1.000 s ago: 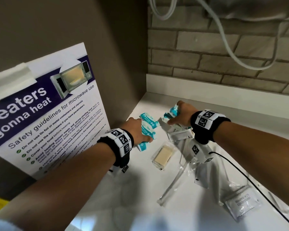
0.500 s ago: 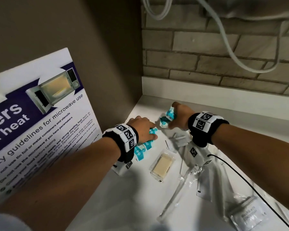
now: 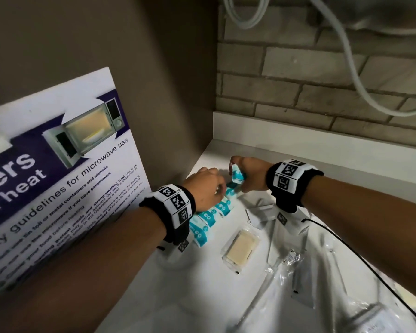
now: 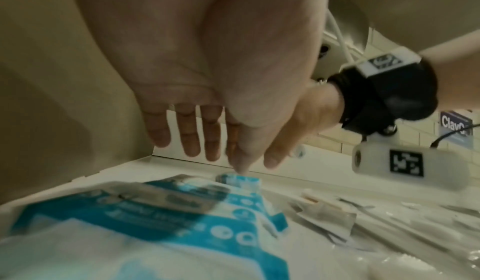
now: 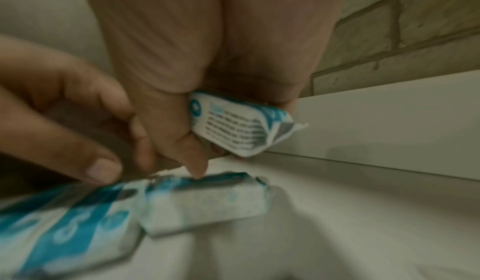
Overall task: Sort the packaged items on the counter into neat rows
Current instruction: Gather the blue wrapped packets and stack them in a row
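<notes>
- The right hand [image 3: 249, 174] clenches 1 small white-and-teal foil sachet [image 5: 233, 124] in its curled fingers, lifted off the white counter [image 3: 202, 292], while its thumb tip presses the nearest teal sachet lying below it [image 5: 207, 198].
- The left hand [image 3: 205, 188] grasps nothing; its fingers [image 4: 191, 139] hang straight and relaxed over the slanting row of teal-and-white sachets [image 3: 210, 217] that runs back under its wrist.
- These sachets look light, soft and slick, so I judge a pinch across the flat faces safest; a crimped end may slip or tear.
- Near the right wrist lie a clear packet with a beige pad [image 3: 241, 247] and crinkly clear plastic sleeves [image 3: 288, 260], unsorted; they look flimsy and best slid flat.
</notes>
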